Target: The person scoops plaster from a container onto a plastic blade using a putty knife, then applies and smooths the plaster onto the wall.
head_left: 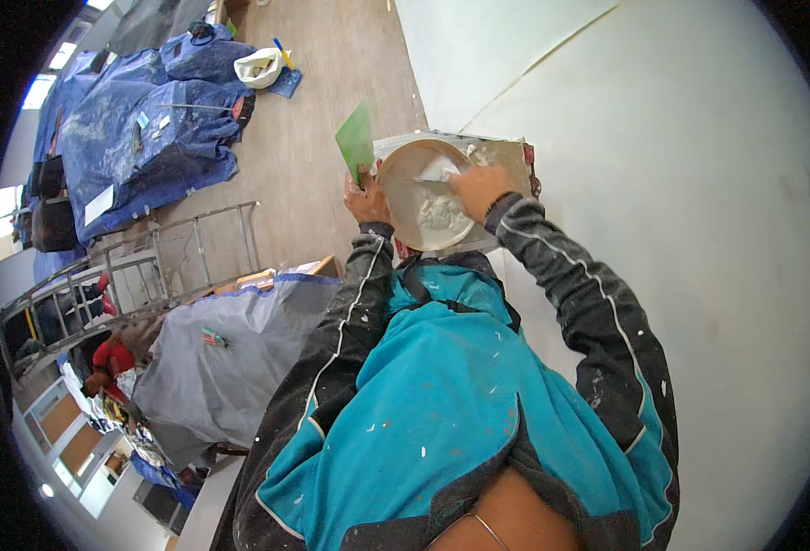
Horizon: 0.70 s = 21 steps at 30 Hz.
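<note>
My left hand (366,199) is closed around the lower end of a flat green plastic spreader (355,138), which stands up beside a round tub (405,207). The same hand is against the tub's left side. Inside the tub lies soft white filler paste (443,215), with more smeared on its wall. Reaching in over the right rim, my right hand (481,191) grips a putty knife (432,174) whose blade is coated in white. Its handle is hidden in my fingers. The tub rests on a paint-spattered box-like stand (512,158).
A bare white wall (717,211) rises close on my right. Blue sheeting (166,129) covers a pile at the far left, near a white bucket (260,68). A metal ladder (157,257) lies left, beside a grey-covered object (230,340). A person in red (111,358) is beyond.
</note>
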Tool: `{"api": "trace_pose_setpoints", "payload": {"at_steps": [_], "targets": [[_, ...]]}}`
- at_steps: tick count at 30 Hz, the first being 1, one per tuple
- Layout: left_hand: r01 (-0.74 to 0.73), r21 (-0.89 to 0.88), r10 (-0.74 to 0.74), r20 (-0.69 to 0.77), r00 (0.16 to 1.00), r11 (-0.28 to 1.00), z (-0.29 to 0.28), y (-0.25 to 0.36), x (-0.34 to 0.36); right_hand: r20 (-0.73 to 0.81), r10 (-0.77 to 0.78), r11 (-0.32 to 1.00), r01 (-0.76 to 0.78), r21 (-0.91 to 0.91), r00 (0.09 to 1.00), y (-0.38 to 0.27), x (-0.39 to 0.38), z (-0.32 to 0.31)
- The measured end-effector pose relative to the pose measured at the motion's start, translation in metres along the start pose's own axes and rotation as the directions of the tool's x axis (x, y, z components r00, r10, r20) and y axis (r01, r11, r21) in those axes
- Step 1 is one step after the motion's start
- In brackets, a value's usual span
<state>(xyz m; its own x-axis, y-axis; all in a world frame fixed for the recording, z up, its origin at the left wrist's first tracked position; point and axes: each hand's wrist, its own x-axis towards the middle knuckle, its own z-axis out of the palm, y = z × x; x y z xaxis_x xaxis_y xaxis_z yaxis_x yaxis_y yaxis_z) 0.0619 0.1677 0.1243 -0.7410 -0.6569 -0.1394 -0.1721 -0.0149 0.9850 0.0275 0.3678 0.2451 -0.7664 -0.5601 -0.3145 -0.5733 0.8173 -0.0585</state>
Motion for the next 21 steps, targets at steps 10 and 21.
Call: {"api": "trace_pose_setpoints", "payload": {"at_steps": [10,21], "targets": [[-0.001,0.048,0.007,-0.127,0.992,0.999,0.003,0.004,-0.003,0.230,0.370,0.855,-0.427,0.294,0.900,-0.053,-0.046,0.015],[-0.072,0.241,0.092,-0.073,0.993,0.968,0.001,0.027,-0.009,0.041,0.339,0.855,-0.326,0.402,0.940,-0.025,0.000,-0.003]]}}
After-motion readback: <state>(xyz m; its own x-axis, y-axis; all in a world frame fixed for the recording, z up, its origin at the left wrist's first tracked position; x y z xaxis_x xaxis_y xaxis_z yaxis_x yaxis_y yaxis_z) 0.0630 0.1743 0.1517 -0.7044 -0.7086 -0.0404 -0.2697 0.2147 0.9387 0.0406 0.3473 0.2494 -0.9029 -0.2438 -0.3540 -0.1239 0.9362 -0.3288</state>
